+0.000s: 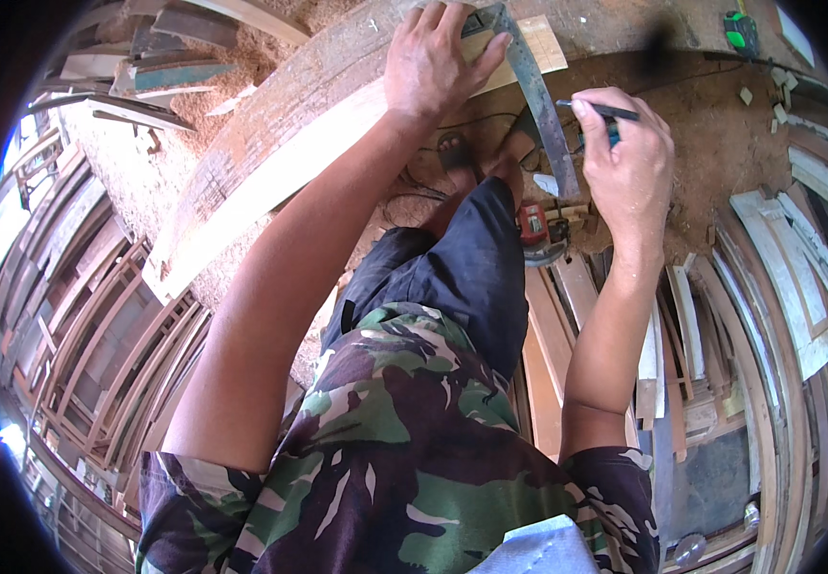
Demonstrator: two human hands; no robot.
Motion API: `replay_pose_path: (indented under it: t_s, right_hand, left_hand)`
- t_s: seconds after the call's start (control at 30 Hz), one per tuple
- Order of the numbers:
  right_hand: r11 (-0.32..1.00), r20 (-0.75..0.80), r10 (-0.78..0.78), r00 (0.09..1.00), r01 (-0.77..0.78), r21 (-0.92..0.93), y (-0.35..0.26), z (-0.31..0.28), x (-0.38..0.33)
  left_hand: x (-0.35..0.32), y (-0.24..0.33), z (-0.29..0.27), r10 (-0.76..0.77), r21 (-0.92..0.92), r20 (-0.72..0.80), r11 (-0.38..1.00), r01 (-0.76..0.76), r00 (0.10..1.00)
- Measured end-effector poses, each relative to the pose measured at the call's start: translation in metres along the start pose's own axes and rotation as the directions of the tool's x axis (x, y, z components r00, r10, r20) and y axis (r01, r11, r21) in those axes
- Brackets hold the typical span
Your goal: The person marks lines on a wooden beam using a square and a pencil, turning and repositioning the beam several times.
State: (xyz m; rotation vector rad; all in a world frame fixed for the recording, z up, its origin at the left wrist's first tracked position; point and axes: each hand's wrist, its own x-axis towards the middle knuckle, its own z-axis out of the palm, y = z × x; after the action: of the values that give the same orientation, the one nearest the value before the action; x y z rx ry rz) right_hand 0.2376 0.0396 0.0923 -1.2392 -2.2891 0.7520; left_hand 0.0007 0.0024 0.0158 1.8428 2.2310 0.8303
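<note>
A pale wooden board point(313, 158) runs slantwise along the workbench edge, its end showing to the right of my left hand point(436, 65). This hand is closed over the board and the corner of a metal try square point(540, 100), pressing the two together. The square's worn steel blade sticks out past the board toward me. To the right of the blade, my right hand point(629, 158) pinches a dark pen or marker point(613, 112) between thumb and fingers. The pen's tip points left at the blade, with a small gap between them as far as I can tell.
A green and black tape measure point(741, 34) lies on the workbench point(285, 81) at the far right. Below stands a red power tool point(533, 225) near my legs. Wood strips point(112, 325) are stacked on the left, and more planks point(782, 277) on the right. Sawdust covers the ground.
</note>
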Motion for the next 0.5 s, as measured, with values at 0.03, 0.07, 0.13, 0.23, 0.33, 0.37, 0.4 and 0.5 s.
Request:
replay_pose_path:
  t_s: [0.03,0.07,0.13,0.23,0.33,0.37,0.4,0.5]
  right_hand:
    - [0.999,0.003,0.038,0.999,-0.038,-0.009,0.000,-0.004,-0.002]
    - [0.998,-0.014,0.055,0.998,-0.055,0.014,0.001,-0.007,-0.004]
    - [0.994,-0.047,0.089,0.995,-0.086,0.063,0.004,-0.012,-0.008]
    - [0.994,-0.072,0.108,0.992,-0.106,0.032,0.006,-0.010,-0.017]
    - [0.988,-0.074,0.132,0.988,-0.125,0.089,0.001,-0.008,-0.020]
    - [0.985,-0.072,0.138,0.988,-0.130,0.109,-0.001,-0.007,-0.020]
    - [0.984,-0.095,0.133,0.987,-0.120,0.131,-0.001,-0.003,-0.020]
    - [0.979,-0.137,0.127,0.982,-0.102,0.178,-0.001,0.007,-0.020]
  left_hand:
    - [0.000,0.000,0.000,-0.001,-0.003,0.005,1.000,0.001,1.000]
    - [0.000,-0.001,0.000,-0.004,-0.005,0.011,1.000,0.004,1.000]
    - [-0.003,-0.002,-0.003,-0.023,0.013,0.023,1.000,0.023,0.999]
    - [-0.015,-0.022,-0.003,-0.012,0.089,-0.032,0.996,0.015,0.999]
    - [-0.032,-0.039,-0.006,-0.031,0.131,-0.066,0.991,0.040,0.997]
    - [-0.036,-0.042,-0.007,-0.045,0.135,-0.069,0.989,0.054,0.997]
    - [-0.036,-0.040,-0.009,-0.034,0.126,-0.083,0.991,0.044,0.996]
    - [-0.034,-0.037,-0.009,0.008,0.097,-0.115,0.995,0.003,0.993]
